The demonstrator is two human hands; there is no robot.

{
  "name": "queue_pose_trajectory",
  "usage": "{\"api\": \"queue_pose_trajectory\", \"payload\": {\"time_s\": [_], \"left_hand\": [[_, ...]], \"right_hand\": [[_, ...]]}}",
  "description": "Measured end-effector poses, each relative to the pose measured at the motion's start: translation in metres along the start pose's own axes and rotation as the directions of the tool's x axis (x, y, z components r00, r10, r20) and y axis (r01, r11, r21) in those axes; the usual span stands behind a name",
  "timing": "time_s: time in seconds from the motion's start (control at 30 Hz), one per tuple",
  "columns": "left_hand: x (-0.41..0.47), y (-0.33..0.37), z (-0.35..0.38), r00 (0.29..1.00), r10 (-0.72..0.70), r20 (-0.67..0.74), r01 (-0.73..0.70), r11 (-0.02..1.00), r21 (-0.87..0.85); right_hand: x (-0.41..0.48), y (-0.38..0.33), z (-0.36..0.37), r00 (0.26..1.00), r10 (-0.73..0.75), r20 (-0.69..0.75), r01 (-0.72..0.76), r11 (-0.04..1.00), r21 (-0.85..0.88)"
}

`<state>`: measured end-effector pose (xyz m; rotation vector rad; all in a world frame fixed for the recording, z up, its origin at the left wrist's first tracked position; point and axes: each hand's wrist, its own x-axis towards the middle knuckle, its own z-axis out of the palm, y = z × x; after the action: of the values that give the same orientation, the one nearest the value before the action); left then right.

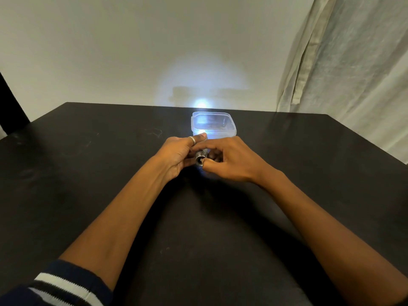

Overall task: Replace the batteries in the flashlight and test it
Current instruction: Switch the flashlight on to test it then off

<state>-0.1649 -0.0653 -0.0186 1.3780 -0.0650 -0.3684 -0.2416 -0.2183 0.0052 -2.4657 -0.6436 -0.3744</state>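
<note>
A small metal flashlight (201,156) lies between both hands above the black table (88,173), its tail end toward me and its head pointing away. It is lit: a bluish spot glows on the wall (201,102) behind. My left hand (178,154), with a ring on one finger, wraps around the flashlight's body from the left. My right hand (229,161) comes in from the right, thumb tip resting on the tail cap. Most of the flashlight's barrel is hidden by fingers.
A clear plastic container (213,124) stands just beyond the hands, lit by the beam; its contents are hard to make out. A pale curtain (353,74) hangs at the right. A dark object (11,107) stands at the far left edge.
</note>
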Motion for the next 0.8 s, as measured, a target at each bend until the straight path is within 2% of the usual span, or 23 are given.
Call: {"api": "queue_pose_trajectory", "payload": {"time_s": [0.3,0.53,0.8], "left_hand": [[0.0006,0.0006,0.001,1.0,-0.009,-0.01,0.009,1.0,0.017],[-0.0007,0.0007,-0.0011,1.0,0.025,0.001,-0.025,0.999,-0.038],[-0.0004,0.0005,-0.0017,0.999,0.049,0.009,-0.048,0.993,-0.107]], "right_hand": [[0.0002,-0.0045,0.0008,1.0,-0.005,-0.031,0.006,1.0,0.011],[-0.0005,-0.0025,0.0002,1.0,-0.023,0.014,0.023,1.0,-0.019],[-0.0013,-0.0047,0.0001,0.997,-0.071,-0.008,0.07,0.995,-0.065]]}}
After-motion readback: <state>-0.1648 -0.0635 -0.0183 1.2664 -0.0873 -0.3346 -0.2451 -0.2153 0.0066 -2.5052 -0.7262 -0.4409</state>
